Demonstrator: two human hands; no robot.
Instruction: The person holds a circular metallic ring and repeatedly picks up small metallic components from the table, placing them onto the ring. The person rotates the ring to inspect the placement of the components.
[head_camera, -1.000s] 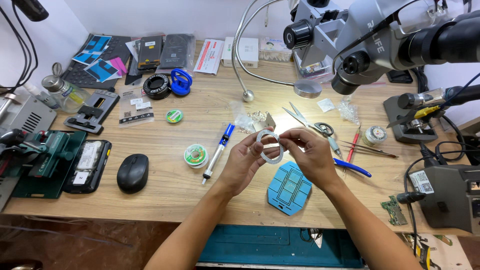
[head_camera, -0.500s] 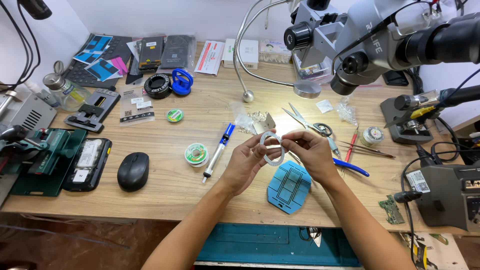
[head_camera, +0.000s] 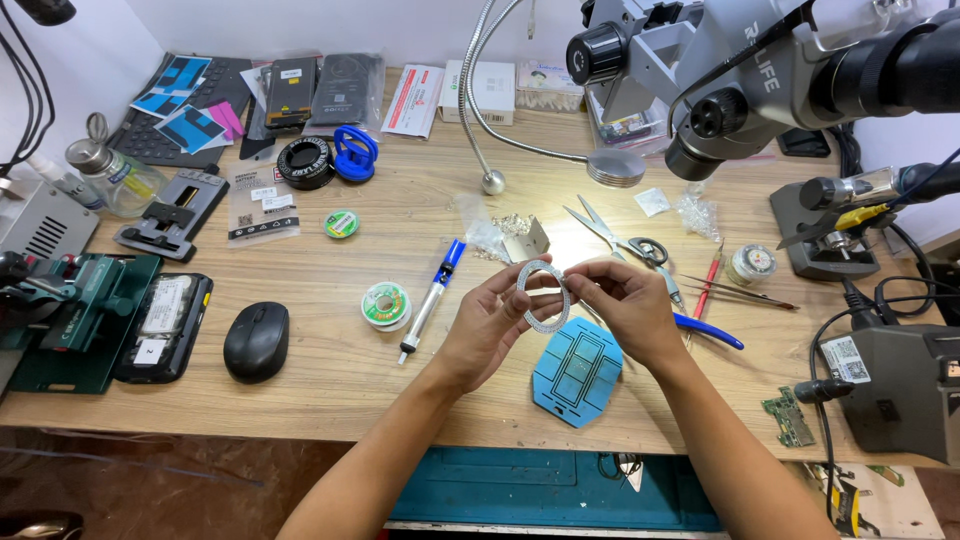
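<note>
Grip: You hold a thin, pale ring-shaped roll of tape (head_camera: 543, 296) upright between both hands, above the front middle of the light wooden workbench (head_camera: 330, 360).
Left hand: Your left hand (head_camera: 487, 325) has its fingers closed on the ring's left edge, thumb on the near face.
Right hand: Your right hand (head_camera: 625, 305) pinches the ring's right edge with thumb and forefinger; the other fingers curl loosely.
Below the ring: A blue plastic board holder with rectangular cut-outs (head_camera: 577, 370) lies flat on the bench just under your hands, apart from them.
Left of the hands: A blue-and-white pen-shaped tool (head_camera: 431, 299) lies slanted just beside your left hand. A small green-labelled spool of solder wire (head_camera: 385, 304) sits next to it. A black computer mouse (head_camera: 256, 340) lies further left.
Right of the hands: Silver scissors with black handles (head_camera: 620, 238), red-handled tweezers (head_camera: 706, 288) and blue-handled pliers (head_camera: 705, 331) lie near your right hand.
Containers: A small round clear jar (head_camera: 751, 264) stands right of the tweezers; its contents cannot be told. A clear glass bottle with a metal pump top (head_camera: 113, 176) stands at the far left and holds clear liquid. A small clear plastic bag (head_camera: 494, 233) behind the ring holds tiny metallic parts.
Overhead: A grey microscope head (head_camera: 720, 70) hangs over the right rear of the bench.
</note>
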